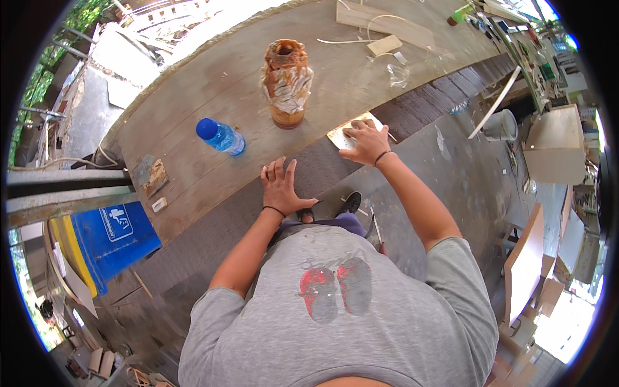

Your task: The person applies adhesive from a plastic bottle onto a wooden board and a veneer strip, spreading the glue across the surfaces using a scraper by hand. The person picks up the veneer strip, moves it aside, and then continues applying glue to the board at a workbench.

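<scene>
While the person leans over the wooden workbench [213,97], the left hand [282,188] lies flat at its near edge, fingers spread, holding nothing. Slightly farther along the same edge, the right hand [365,142] presses palm-down on a small pale board [351,131], fingers loosely spread over it, not clamped. Beyond the left hand, a blue-capped plastic bottle [221,137] lies on its side. Farther in, between the two hands' lines, a rust-coloured vase [286,84] stands upright. Wood offcuts [385,27] lie at the far end.
</scene>
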A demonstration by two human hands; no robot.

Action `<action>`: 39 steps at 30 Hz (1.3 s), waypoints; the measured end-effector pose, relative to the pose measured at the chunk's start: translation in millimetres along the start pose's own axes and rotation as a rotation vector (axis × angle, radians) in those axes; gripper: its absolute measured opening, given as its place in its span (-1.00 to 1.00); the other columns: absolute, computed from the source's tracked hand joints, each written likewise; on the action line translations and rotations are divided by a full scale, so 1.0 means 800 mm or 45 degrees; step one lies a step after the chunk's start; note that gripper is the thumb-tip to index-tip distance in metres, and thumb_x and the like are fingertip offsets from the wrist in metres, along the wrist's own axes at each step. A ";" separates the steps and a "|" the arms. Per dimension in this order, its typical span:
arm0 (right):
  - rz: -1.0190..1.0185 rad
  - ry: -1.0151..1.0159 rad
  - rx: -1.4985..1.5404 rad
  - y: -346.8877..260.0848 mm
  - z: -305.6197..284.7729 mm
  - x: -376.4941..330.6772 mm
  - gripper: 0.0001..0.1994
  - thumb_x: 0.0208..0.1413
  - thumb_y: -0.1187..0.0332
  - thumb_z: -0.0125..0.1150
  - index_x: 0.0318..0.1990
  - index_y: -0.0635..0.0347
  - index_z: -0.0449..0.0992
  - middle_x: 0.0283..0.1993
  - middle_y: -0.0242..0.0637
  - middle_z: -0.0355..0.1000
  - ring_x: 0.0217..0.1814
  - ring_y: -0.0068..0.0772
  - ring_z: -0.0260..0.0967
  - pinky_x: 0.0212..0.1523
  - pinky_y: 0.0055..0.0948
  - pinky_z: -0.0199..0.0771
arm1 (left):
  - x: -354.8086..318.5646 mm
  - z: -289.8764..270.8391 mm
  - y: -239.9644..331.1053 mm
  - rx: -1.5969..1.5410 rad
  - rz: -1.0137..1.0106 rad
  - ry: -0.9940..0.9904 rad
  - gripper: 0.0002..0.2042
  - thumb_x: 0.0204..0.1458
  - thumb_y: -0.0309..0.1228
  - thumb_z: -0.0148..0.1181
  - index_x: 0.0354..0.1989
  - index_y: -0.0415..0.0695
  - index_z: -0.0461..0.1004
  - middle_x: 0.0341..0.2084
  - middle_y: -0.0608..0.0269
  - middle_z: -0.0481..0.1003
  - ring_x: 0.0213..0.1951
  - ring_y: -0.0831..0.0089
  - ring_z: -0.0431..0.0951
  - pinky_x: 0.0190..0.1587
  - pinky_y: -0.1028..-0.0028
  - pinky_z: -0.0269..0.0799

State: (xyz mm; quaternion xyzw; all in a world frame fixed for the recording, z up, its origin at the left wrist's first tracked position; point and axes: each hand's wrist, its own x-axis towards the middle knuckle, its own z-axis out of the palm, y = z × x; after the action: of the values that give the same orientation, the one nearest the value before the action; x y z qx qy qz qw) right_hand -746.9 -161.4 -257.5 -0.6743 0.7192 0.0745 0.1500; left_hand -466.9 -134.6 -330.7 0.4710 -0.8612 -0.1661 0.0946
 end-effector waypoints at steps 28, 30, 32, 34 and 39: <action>-0.052 0.025 0.014 0.033 0.006 0.002 -0.38 -0.24 -0.11 0.27 0.09 -0.20 0.55 0.29 -0.41 0.30 0.41 -0.30 0.07 0.20 0.45 0.00 | 0.000 -0.001 -0.001 -0.009 0.006 0.011 0.13 -0.49 0.30 0.38 0.32 -0.06 0.14 0.27 -0.01 0.05 0.36 0.04 -0.07 0.37 -0.04 -0.32; -0.041 -0.038 0.007 0.038 -0.009 0.001 -0.39 -0.24 -0.11 0.28 0.08 -0.20 0.56 0.28 -0.42 0.31 0.41 -0.30 0.07 0.19 0.47 0.02 | 0.000 -0.005 0.000 0.005 0.003 -0.004 0.14 -0.49 0.31 0.38 0.32 -0.07 0.13 0.27 -0.02 0.07 0.35 0.04 -0.04 0.37 -0.04 -0.31; 0.017 -0.174 0.013 0.045 -0.020 0.001 -0.44 -0.25 -0.18 0.30 -0.04 -0.19 0.60 0.25 -0.43 0.33 0.39 -0.28 0.11 0.20 0.45 0.02 | 0.000 -0.005 0.001 0.023 0.000 -0.016 0.15 -0.50 0.33 0.38 0.31 -0.08 0.12 0.27 -0.04 0.08 0.35 0.04 -0.02 0.37 -0.04 -0.29; 0.046 -0.215 -0.010 0.059 -0.021 -0.013 -0.45 -0.24 -0.18 0.30 -0.06 -0.20 0.60 0.25 -0.44 0.33 0.38 -0.28 0.13 0.19 0.44 0.05 | 0.000 -0.002 0.000 0.014 -0.004 0.012 0.15 -0.50 0.34 0.38 0.31 -0.08 0.12 0.27 -0.04 0.08 0.35 0.04 -0.03 0.37 -0.04 -0.31; 0.132 -0.319 -0.072 0.111 -0.008 -0.083 -0.49 -0.23 -0.20 0.27 -0.09 -0.27 0.61 0.23 -0.45 0.36 0.35 -0.24 0.16 0.17 0.41 0.10 | 0.002 0.001 0.000 0.011 0.010 0.017 0.15 -0.51 0.34 0.38 0.30 -0.08 0.13 0.27 -0.04 0.09 0.35 0.04 -0.03 0.37 -0.04 -0.29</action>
State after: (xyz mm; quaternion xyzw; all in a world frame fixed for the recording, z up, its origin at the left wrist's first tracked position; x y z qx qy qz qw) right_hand -832.7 -93.4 -238.9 -0.6255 0.7264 0.1861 0.2155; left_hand -468.2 -135.6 -331.4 0.4690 -0.8631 -0.1587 0.0990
